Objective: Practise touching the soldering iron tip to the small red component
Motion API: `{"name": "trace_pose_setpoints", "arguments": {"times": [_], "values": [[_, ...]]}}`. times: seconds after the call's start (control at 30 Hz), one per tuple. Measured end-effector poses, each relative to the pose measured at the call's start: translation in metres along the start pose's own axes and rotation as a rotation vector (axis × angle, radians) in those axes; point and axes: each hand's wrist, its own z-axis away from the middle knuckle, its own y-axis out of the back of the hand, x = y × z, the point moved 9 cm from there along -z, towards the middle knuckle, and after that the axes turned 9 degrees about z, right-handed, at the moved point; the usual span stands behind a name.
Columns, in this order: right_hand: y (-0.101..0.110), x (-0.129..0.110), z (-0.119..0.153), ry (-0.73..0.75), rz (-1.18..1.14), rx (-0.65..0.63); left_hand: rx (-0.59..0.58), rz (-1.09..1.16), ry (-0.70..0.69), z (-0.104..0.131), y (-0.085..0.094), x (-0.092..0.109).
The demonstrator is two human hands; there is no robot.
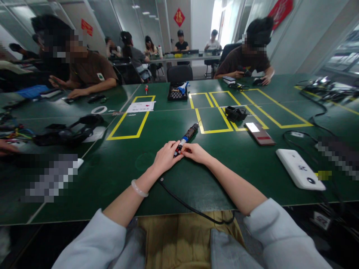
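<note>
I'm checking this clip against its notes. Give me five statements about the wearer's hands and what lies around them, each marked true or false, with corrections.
1. The left hand and right hand are both at the slim tool with a blue band. True.
2. The pale bracelet is on the right wrist. False: it is on the left wrist.
3. The white device lies to the right of the hands, untouched by them. True.
4. The tabletop is red. False: it is green.
5. The black tray stands on the near side of the hands. False: it is farther off, beyond the tool.
</note>
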Motion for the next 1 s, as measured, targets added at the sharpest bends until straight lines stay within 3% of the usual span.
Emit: {"name": "trace_pose_setpoints", "arguments": {"times": [0.17,0.3,0.4,0.53,0.73,0.87,1.0], "values": [[0.002,0.001,0.001,-0.015,-0.036,0.08,-0.04,0.024,0.038,-0.003,-0.001,-0.007],[0.004,0.005,0.002,-0.045,-0.057,0.11,-0.058,0.026,0.087,-0.003,0.006,-0.03],[0.004,0.007,0.002,-0.059,-0.041,0.098,-0.057,-0.007,0.194,0.0,0.018,-0.066],[0.003,0.006,0.002,-0.051,0.001,0.085,-0.028,-0.084,0.39,0.012,0.042,-0.133],[0.003,0.005,0.001,-0.047,0.018,0.087,0.081,-0.186,0.719,0.052,0.091,-0.226],[0.003,0.004,0.001,-0.052,0.018,0.084,0.16,-0.251,0.914,0.082,0.118,-0.256],[0.001,0.006,0.001,-0.062,0.011,0.072,0.277,-0.285,0.993,0.097,0.132,-0.261]]}}
